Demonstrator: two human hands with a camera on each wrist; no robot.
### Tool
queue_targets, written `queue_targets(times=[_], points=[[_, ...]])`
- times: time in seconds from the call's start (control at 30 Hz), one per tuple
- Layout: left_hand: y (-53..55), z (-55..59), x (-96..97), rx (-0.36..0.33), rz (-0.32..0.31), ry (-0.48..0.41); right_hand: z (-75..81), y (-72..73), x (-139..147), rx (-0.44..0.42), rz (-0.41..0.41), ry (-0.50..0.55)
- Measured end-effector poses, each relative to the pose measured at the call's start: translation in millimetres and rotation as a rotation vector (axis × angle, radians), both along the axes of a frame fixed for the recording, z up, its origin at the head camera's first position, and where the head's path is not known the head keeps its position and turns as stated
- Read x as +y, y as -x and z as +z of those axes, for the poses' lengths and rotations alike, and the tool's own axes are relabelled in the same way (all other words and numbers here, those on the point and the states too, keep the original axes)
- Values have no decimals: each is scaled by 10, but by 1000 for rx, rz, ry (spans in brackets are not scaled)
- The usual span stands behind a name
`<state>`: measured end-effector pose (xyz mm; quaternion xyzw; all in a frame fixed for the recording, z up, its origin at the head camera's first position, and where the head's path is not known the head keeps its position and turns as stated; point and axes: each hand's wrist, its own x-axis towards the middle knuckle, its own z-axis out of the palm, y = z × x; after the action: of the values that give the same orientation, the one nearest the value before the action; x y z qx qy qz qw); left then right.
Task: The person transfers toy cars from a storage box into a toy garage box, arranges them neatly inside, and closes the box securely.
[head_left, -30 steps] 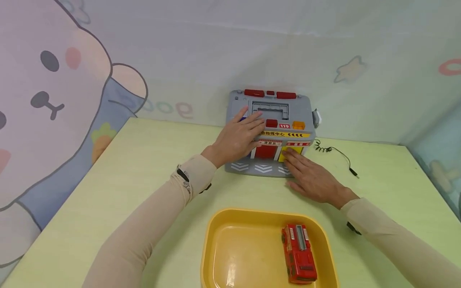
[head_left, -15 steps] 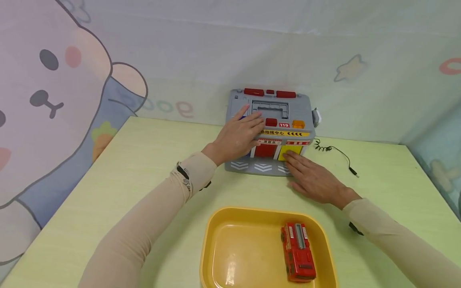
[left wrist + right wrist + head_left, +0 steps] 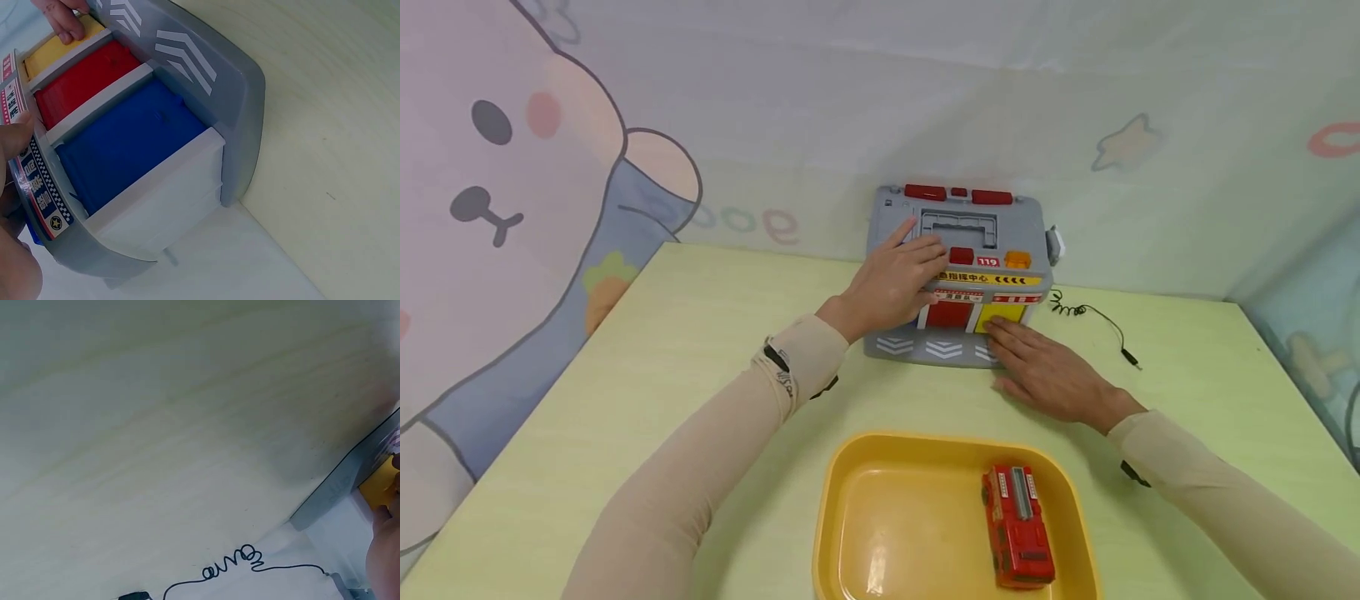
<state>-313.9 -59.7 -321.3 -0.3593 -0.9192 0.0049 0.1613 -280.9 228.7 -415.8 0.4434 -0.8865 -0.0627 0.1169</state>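
A grey toy fire station [image 3: 1030,229] stands at the back of the table, with a blue door [image 3: 131,140], a red door [image 3: 87,81] and a yellow door [image 3: 1004,315] along its front. My left hand [image 3: 887,279] rests on the top front edge at its left, fingers extended over the roof, thumb by the sign strip above the doors. With straight fingers, my right hand [image 3: 1052,371] touches the yellow door; its thumb lies apart, lower, near the base. In the left wrist view all three doors look closed.
A yellow tray [image 3: 831,500] sits at the front, with a red toy fire truck [image 3: 1021,533] inside at the right. A coiled black cord [image 3: 1093,312] with a plug trails right of the station. A printed cloth backdrop [image 3: 820,100] rises behind the table.
The whole head view has shifted slightly. Both hands keep their places on the station, and nothing else visibly moves.
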Motion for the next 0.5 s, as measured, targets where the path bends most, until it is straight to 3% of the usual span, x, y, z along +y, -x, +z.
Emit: queue_targets(times=[0.2, 0.5], points=[[-11, -3, -14, -18, -32, -52, -3, 6, -69, -4, -3, 0], [-4, -10, -20, -19, -17, -49, -13, 20, -100, -29, -6, 16]])
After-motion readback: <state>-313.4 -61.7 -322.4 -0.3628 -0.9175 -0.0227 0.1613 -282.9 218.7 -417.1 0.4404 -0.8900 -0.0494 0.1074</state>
